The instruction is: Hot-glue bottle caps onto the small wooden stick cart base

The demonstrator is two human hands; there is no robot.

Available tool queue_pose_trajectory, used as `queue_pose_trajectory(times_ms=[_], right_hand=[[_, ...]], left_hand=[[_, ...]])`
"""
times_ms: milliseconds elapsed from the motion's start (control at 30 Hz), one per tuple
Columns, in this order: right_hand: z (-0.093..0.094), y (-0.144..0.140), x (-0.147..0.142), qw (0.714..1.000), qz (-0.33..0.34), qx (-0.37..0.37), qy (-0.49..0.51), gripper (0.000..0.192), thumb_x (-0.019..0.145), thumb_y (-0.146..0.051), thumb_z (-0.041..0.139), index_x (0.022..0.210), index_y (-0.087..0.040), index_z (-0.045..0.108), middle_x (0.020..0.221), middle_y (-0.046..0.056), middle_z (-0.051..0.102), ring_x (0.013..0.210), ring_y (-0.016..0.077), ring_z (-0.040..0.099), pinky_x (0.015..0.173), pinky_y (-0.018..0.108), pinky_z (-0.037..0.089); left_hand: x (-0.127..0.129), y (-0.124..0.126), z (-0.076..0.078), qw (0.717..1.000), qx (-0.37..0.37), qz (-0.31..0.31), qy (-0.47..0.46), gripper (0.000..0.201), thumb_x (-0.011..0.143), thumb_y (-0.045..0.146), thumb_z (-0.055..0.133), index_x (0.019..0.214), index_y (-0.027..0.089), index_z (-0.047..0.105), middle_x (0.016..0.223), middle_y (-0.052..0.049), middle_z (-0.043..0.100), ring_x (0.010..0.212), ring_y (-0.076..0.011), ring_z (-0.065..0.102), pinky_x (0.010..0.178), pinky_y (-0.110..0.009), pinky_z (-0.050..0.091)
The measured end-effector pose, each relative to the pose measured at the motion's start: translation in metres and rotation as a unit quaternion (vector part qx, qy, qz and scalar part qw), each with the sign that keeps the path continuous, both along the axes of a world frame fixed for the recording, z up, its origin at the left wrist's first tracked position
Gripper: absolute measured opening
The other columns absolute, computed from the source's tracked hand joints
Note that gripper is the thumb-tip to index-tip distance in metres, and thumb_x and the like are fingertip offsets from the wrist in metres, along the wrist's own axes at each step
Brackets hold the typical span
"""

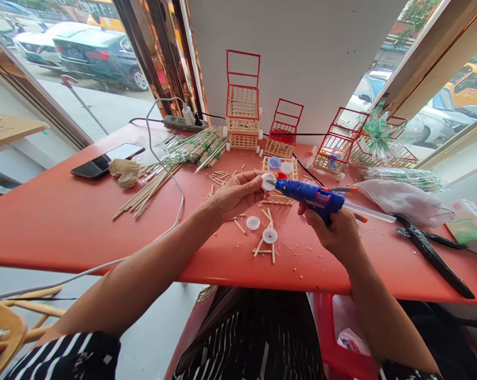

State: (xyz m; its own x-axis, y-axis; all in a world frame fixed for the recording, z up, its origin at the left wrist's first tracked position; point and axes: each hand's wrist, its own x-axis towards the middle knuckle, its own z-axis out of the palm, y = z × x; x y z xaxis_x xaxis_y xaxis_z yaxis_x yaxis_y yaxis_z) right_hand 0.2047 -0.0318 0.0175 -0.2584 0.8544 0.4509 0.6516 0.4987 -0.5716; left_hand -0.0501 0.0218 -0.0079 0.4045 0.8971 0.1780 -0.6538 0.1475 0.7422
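Head view: two hands glue a small white cap over a red table.

The left hand [238, 194] pinches a white cap [268, 181] between curled fingertips, held just above the red table [64, 221]. The right hand [335, 232] is wrapped tight around the grip of a blue glue gun [312, 196], whose nozzle touches the cap. Two more white caps [262, 229] lie on the table just below, among short wooden sticks [268, 245]. Long skewers [171, 169] lie to the left near a phone [106, 160]; red-framed stick carts [243, 103] stand along the wall, and black pliers [430, 250] rest to the right.
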Motion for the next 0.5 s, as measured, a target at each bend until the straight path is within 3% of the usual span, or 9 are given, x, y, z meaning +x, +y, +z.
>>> queue_pose_trajectory(times_ms=[200, 500], right_hand=[[-0.0019, -0.0001, 0.0003, 1.000, 0.001, 0.005, 0.002, 0.034, 0.097, -0.053, 0.063, 0.091, -0.022, 0.073, 0.072, 0.004, 0.067, 0.065, 0.0200, 0.060, 0.063, 0.033, 0.047], [-0.0024, -0.0004, -0.0005, 1.000, -0.004, 0.001, 0.006, 0.034, 0.097, -0.054, 0.063, 0.090, -0.022, 0.073, 0.070, 0.004, 0.066, 0.066, 0.0207, 0.061, 0.063, 0.033, 0.047]], left_hand=[[-0.0001, -0.0003, 0.0010, 1.000, -0.008, 0.001, 0.008, 0.031, 0.073, 0.029, 0.099, 0.093, 0.011, 0.082, 0.083, -0.005, 0.076, 0.069, -0.0107, 0.071, 0.071, -0.020, 0.061], [-0.0002, 0.0003, -0.0008, 1.000, -0.005, 0.000, 0.001, 0.040, 0.069, 0.033, 0.101, 0.095, 0.010, 0.082, 0.083, -0.006, 0.076, 0.069, -0.0111, 0.071, 0.071, -0.021, 0.062]])
